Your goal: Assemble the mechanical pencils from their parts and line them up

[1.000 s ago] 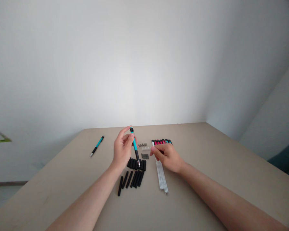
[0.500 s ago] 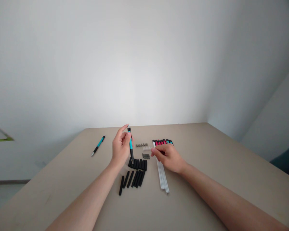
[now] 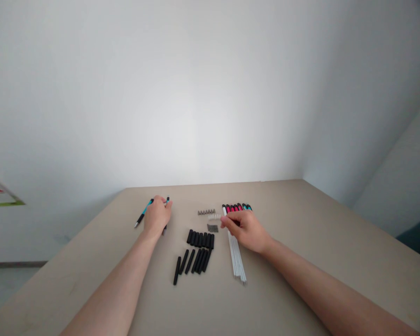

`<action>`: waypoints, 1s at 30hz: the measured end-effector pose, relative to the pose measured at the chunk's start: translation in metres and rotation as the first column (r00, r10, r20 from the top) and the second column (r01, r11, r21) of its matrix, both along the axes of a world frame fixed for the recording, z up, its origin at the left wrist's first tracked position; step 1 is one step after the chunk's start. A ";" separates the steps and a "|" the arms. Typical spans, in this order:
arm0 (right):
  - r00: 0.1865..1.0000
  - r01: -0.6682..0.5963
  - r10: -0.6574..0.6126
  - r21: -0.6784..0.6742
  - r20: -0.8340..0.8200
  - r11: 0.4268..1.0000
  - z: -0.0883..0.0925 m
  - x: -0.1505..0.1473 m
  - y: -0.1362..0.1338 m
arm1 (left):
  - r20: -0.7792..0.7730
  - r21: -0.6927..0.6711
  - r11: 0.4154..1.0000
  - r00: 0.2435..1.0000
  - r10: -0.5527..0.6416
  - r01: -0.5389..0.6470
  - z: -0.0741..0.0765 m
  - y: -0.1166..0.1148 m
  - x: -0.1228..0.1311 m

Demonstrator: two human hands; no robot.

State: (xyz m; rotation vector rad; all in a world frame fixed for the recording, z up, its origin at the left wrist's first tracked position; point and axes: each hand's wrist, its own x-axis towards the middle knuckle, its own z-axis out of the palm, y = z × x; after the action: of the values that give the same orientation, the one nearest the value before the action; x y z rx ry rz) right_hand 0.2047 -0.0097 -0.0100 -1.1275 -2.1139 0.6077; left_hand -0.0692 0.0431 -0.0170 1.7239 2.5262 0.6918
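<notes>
Beige bench (image 3: 301,242): a loose teal pen (image 3: 140,218) lies leftmost; beside it the left hand (image 3: 157,217) clasps a second teal pen (image 3: 167,201) near the surface. Centre lie black sleeves (image 3: 199,249). Rightward, the right hand (image 3: 247,229) curls over white refills (image 3: 237,261), pinch unclear.

Bench (image 3: 301,261), beige, plain-topped: being shown running back to a white wall (image 3: 196,93). Wall being lit softly, brightest at its middle. Second white wall (image 3: 399,186) being seen angling in at right. Pale floor (image 3: 0,284) and dark skirting strip (image 3: 10,264) being glimpsed at lower left; printed sheet (image 3: 0,196) being cut off by the left edge.
</notes>
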 end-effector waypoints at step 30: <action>0.999 -0.029 0.030 -0.034 0.026 0.999 -0.002 0.000 0.000 | -0.108 -0.097 0.994 0.993 -0.053 0.042 -0.005 0.009 -0.017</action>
State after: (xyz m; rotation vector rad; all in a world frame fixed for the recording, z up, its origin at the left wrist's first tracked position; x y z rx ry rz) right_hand 0.2045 -0.0095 -0.0121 -1.1304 -2.1541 0.6476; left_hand -0.0859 0.0520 -0.0223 1.8325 2.5322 0.4787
